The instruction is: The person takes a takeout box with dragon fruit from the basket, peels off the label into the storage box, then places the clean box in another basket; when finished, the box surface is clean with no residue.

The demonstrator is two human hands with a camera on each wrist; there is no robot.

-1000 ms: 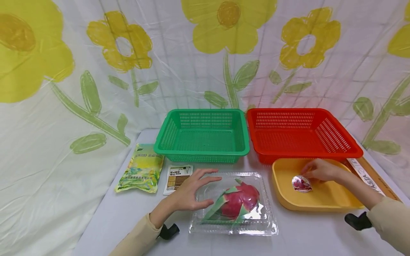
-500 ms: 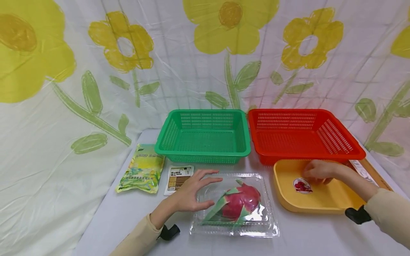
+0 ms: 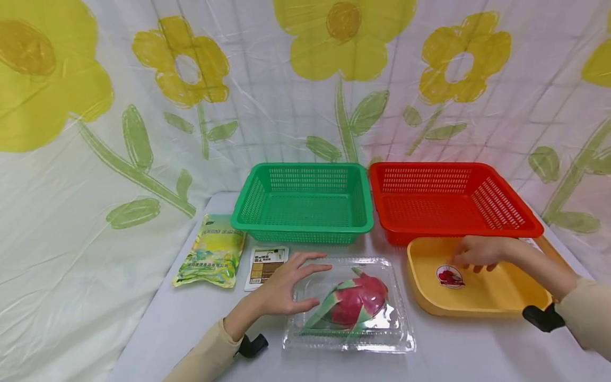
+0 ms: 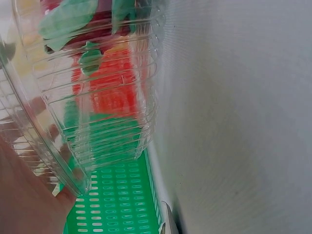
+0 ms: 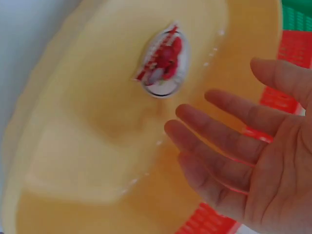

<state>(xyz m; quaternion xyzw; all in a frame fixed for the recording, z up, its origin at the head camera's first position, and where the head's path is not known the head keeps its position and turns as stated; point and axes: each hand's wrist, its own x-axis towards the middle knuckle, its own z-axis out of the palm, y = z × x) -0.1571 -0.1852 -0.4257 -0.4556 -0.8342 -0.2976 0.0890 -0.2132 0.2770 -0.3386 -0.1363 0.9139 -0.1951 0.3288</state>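
My right hand [image 3: 482, 252] hovers over the yellow tray [image 3: 491, 302], fingers loosely spread and holding nothing. To the left of its fingertips, a round sticker [image 3: 450, 276] with a red dragon fruit picture lies on the tray floor; the right wrist view shows a gap between fingers and sticker [image 5: 163, 63]. My left hand [image 3: 286, 289] rests at the left side of a clear plastic clamshell box [image 3: 348, 342], thumb and fingers spread apart over it. Inside that box is a red dragon fruit [image 3: 360, 300] with green scales. The box edge [image 4: 80, 187] meets the left palm in the left wrist view.
Behind stand a green basket [image 3: 305, 231] and a red basket [image 3: 458, 233], side by side. A yellow-green bag [image 3: 210, 254] and a small brown-and-white packet [image 3: 267, 260] lie at left. Part of a long box [image 3: 531, 244] shows behind the right forearm.
My right hand's fingers have loosened and spread, drawing away from the sticker, which stays on the tray floor. The right forearm has shifted slightly right. My left hand keeps its place.
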